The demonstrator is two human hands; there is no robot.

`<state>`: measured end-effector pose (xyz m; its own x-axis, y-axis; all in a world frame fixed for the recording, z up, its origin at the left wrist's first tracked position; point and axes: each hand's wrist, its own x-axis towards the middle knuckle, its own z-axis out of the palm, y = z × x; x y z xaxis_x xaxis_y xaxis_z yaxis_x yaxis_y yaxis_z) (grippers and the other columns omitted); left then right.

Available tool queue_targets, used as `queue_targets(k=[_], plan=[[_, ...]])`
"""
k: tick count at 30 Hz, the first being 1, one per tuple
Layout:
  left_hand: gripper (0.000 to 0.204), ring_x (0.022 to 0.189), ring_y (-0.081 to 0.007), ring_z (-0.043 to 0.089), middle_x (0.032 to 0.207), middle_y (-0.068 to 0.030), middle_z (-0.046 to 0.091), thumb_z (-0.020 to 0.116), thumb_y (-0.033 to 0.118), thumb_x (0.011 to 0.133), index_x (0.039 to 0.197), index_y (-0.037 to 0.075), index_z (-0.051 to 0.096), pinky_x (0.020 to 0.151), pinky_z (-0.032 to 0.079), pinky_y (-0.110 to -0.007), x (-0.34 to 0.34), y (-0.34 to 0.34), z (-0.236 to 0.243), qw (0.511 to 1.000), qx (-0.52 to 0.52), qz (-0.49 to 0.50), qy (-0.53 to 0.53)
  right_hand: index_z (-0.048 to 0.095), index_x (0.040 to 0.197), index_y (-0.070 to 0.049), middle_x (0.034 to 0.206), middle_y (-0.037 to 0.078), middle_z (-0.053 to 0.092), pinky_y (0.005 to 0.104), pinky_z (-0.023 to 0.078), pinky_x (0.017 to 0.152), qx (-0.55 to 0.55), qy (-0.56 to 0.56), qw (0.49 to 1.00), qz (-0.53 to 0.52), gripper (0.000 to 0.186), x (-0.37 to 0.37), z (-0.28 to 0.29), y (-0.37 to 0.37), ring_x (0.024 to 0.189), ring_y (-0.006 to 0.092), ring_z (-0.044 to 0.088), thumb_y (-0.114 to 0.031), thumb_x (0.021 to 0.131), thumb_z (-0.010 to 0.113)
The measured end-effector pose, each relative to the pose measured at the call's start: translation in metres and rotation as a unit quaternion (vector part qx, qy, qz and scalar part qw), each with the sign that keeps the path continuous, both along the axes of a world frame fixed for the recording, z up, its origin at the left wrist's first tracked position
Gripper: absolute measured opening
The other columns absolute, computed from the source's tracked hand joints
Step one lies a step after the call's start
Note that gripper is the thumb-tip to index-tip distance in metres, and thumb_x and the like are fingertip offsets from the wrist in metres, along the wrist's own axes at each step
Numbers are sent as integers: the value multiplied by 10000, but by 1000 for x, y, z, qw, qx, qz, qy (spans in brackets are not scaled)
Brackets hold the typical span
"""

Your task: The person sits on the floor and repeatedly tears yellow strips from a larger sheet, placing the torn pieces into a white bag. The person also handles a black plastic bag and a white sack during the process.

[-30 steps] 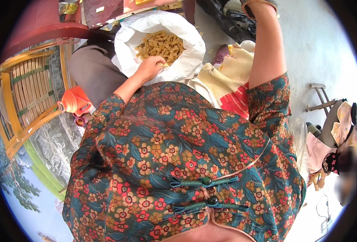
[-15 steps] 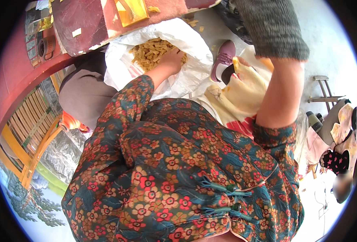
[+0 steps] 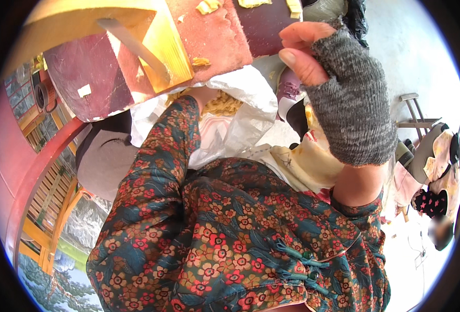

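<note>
My left hand (image 3: 203, 100) reaches into the white sack (image 3: 240, 132) of short yellowish-brown pieces (image 3: 224, 104); its fingers are hidden under the bench edge. My right hand (image 3: 323, 67), in a grey fingerless knitted glove, is raised at the right edge of the worn maroon-and-pink bench (image 3: 219, 39), fingers loosely bent and apart, with nothing visible in them. On the bench lies a yellow wooden block (image 3: 165, 57) with a flat metal blade (image 3: 131, 44) across it, and a few small yellow bits (image 3: 201, 61).
A purple shoe (image 3: 288, 88) and cream cloth (image 3: 292, 161) are below my right arm. A red curved rail (image 3: 37, 171) and wooden chair (image 3: 48, 208) stand left. At right are a metal frame (image 3: 414, 114), another person (image 3: 437, 171) and a black plastic bag (image 3: 355, 18).
My gloved right hand has come down into full view. My left hand has moved forward into the sack. The bench and wooden block now show much more at the top.
</note>
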<state>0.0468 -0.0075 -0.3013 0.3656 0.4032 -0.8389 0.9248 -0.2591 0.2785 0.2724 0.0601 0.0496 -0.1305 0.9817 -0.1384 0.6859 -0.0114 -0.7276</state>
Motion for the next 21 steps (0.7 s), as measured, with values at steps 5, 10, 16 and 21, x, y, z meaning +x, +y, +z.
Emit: queue_targets(k=[5,10,16,21], plan=[[298,1213,-284,370,1180,-35,571,455,208,840,1053,159,658,942,217,-531,-7,-43,28,959,88,-233,138,609,955,-38,789,86,623,276,454,666,17,-40,996,82,199,2,-3,3,718,168,586,-163,801,632],[288,1250,-317,328,1112,-88,604,463,203,806,977,88,664,976,243,-554,-11,-74,26,983,-27,-37,179,600,892,-8,755,105,624,300,472,646,37,-42,992,112,197,7,-26,6,706,203,600,-158,778,657],[413,1195,-342,389,1223,-164,472,502,224,805,1178,45,493,954,354,-436,3,-49,19,869,66,452,187,613,886,-21,744,106,618,311,462,630,-28,-95,974,203,252,13,-56,12,686,226,587,-239,769,659],[592,1188,-348,365,1266,-177,379,571,251,769,1274,38,349,956,348,-435,-19,-42,1,695,124,675,216,622,892,28,766,215,616,399,484,665,-228,-258,899,272,467,0,-92,17,721,345,610,-429,794,600]])
